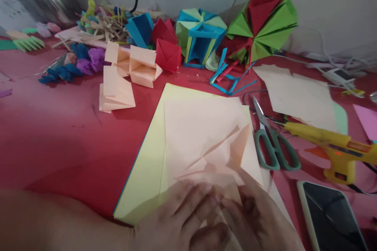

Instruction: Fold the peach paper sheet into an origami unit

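Note:
Both my hands are at the bottom middle, blurred by motion, working a folded peach paper piece. My left hand lies with its fingers pressed on the paper's lower edge. My right hand is next to it, fingers pinched on the same folded piece, whose flaps stand up just above. The piece rests on a peach sheet stacked on a pale yellow sheet. My left forearm crosses the bottom left.
On the red table: green-handled scissors, a yellow glue gun, a phone, a loose peach sheet, folded peach pieces, coloured paper models along the back wall, blue strips, crepe flowers.

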### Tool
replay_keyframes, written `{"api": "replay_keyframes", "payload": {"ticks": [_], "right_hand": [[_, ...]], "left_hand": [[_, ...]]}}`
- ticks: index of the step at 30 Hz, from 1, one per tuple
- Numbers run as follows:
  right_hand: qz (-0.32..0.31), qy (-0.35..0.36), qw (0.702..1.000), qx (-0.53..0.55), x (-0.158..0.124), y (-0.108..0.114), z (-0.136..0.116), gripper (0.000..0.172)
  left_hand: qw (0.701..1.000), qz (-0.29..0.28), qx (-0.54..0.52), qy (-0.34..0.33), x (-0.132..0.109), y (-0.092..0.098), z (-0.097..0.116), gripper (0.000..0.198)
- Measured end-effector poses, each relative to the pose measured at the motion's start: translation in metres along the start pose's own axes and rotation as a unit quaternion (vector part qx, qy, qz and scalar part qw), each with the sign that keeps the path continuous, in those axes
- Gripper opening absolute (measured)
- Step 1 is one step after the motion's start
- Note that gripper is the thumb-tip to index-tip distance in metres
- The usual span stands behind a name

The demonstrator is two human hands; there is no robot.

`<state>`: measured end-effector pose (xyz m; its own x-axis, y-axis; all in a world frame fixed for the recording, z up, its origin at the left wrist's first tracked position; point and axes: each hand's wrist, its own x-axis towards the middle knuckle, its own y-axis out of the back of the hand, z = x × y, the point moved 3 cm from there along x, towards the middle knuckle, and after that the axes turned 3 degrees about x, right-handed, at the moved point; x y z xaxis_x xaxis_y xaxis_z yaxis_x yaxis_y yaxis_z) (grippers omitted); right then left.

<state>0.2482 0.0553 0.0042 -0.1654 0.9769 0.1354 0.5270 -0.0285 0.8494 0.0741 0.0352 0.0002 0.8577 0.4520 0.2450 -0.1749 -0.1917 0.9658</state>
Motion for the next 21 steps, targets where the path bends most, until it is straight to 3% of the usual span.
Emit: {"api": "replay_keyframes", "payload": {"ticks": [2, 3, 6, 10, 15, 21], "right_hand": [[-0.012, -0.040, 0.998, 0.044, 0.000, 0.001, 0.004, 0.054], [-0.020, -0.042, 0.998, 0.049, 0.000, 0.002, 0.004, 0.050], [-0.057, -0.009, 0.998, 0.025, 0.000, 0.005, 0.001, 0.017], [-0.047, -0.012, 0.999, 0.013, 0.002, 0.006, -0.003, 0.019], [-0.019, -0.076, 0.995, -0.067, 0.003, 0.004, -0.006, 0.042], [0.004, 0.099, 0.987, -0.129, 0.007, 0.002, -0.012, 0.035]], "left_hand": [[1.000, -0.005, 0.013, -0.010, 0.000, 0.002, 0.000, 0.042], [1.000, -0.003, 0.016, -0.015, -0.001, 0.002, 0.000, 0.042], [1.000, 0.005, 0.009, -0.026, -0.002, 0.003, 0.000, 0.040], [1.000, -0.003, -0.009, -0.023, -0.001, 0.002, -0.001, 0.039], [1.000, -0.014, -0.024, -0.008, 0.001, 0.002, -0.002, 0.037], [1.000, 0.006, -0.028, 0.008, 0.002, 0.000, -0.001, 0.035]]}}
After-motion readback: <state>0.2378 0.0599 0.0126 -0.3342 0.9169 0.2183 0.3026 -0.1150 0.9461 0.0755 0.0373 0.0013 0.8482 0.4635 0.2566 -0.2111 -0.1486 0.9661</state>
